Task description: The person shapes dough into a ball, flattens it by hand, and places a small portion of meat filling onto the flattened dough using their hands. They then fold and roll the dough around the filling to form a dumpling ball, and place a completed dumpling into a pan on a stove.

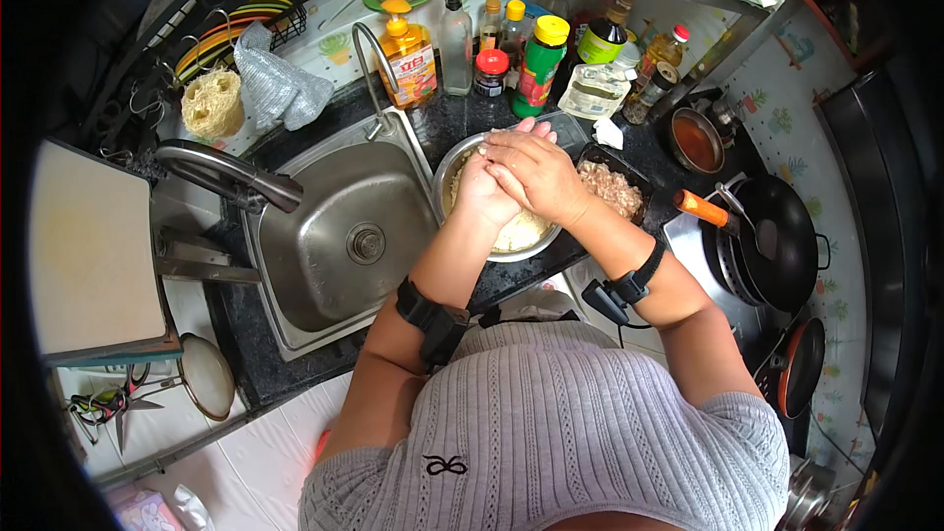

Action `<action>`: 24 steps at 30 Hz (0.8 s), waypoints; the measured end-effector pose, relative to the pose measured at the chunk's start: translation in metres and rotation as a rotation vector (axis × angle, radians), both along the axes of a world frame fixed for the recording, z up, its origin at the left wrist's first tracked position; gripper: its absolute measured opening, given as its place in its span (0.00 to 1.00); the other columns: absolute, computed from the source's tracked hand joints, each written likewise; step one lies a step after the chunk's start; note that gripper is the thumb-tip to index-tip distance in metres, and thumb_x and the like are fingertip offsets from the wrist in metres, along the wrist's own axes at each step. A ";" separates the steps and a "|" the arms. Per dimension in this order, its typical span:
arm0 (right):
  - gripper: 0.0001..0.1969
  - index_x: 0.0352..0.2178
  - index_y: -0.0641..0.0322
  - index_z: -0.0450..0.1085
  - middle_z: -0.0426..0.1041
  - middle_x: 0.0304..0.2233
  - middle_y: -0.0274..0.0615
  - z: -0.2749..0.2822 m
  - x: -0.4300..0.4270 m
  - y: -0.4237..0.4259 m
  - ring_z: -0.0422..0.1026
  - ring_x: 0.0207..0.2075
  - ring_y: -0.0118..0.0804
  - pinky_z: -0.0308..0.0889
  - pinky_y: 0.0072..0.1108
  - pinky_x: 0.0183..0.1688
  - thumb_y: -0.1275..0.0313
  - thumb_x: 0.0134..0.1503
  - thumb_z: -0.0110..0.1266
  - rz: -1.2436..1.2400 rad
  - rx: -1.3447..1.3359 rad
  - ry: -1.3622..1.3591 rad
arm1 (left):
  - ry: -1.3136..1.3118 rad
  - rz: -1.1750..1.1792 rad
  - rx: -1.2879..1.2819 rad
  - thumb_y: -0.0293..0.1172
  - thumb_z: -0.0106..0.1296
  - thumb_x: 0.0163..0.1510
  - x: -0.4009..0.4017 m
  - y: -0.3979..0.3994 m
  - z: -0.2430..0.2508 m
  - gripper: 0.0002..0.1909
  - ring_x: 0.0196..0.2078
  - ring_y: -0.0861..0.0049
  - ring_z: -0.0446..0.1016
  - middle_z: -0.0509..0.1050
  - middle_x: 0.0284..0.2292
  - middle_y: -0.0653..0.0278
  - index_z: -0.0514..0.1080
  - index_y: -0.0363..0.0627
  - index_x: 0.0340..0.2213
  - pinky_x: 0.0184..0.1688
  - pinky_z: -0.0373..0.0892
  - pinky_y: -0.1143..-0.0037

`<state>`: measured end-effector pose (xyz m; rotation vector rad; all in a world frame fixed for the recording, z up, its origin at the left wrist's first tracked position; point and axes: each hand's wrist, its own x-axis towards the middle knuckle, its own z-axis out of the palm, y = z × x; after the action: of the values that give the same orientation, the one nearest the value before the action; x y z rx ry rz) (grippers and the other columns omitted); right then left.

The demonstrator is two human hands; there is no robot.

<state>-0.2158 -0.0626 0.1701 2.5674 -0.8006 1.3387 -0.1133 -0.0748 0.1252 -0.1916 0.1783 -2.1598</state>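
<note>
Over a round steel bowl [547, 242], my two hands are laid together. Palm up beneath is my left hand [483, 188], pale crumbs sticking near its fingers. My right hand [542, 171] covers it from above, its fingers lying across the left palm. Whether anything sits between the palms is hidden. A pale, crumbly mixture [522, 232] fills the part of the bowl that shows below my wrists. Just right of the bowl, a black tray [643, 195] holds pinkish minced meat [611, 190].
At left is a steel sink [332, 236] with a faucet [251, 181]. Behind the bowl stand a soap pump bottle [409, 63], a green bottle [540, 66] and several other bottles. A black wok [782, 243] with an orange-handled utensil [700, 208] rests on the stove at right.
</note>
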 end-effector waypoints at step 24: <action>0.23 0.39 0.65 0.63 0.67 0.41 0.49 -0.008 0.006 -0.016 0.66 0.45 0.46 0.63 0.37 0.48 0.52 0.58 0.36 0.660 1.695 -1.852 | -1.503 1.361 -0.961 0.59 0.23 0.56 0.018 -0.006 0.063 0.38 0.58 0.63 0.53 0.58 0.54 0.51 0.56 0.35 0.52 0.59 0.43 0.66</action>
<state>-0.2101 -0.0789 0.1618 -0.0699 0.4054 -1.1870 -0.0958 -0.0805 0.1879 0.6197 -1.4069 -0.4524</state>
